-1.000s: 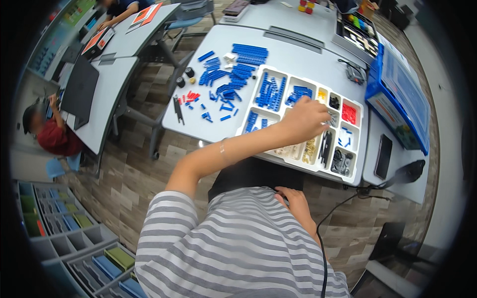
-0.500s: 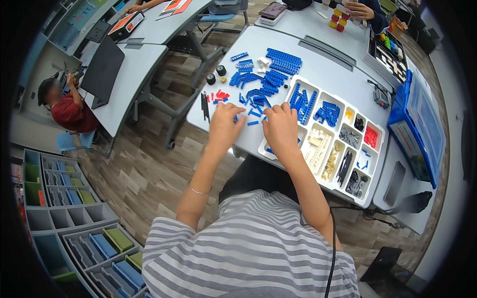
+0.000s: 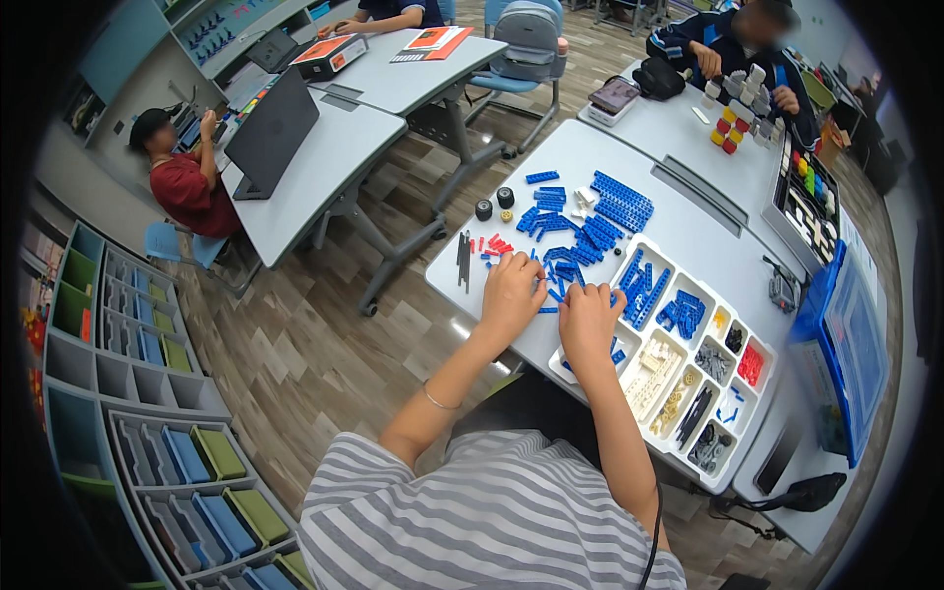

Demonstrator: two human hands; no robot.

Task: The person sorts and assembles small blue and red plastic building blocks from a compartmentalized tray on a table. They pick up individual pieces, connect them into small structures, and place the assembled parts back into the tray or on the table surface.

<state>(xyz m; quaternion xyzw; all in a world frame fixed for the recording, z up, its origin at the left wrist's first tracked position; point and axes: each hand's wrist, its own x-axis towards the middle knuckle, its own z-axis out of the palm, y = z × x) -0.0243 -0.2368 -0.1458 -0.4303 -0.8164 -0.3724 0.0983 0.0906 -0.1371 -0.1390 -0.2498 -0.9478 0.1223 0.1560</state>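
- At the left edge of the white table (image 3: 444, 270): slim black rods (image 3: 464, 258), with small red pieces (image 3: 500, 242) just beside.
- Left hand (image 3: 512, 293): fingers curled, tips nearly together over the table; cannot tell whether gripping anything.
- Beyond both hands: blue building pieces (image 3: 595, 236), loosely heaped.
- Right hand (image 3: 587, 320): partly closed, palm down, at the heap's near side; grip hidden.
- Farther right: white compartment tray (image 3: 706, 478) of sorted pieces, then a blue bin (image 3: 846, 324).
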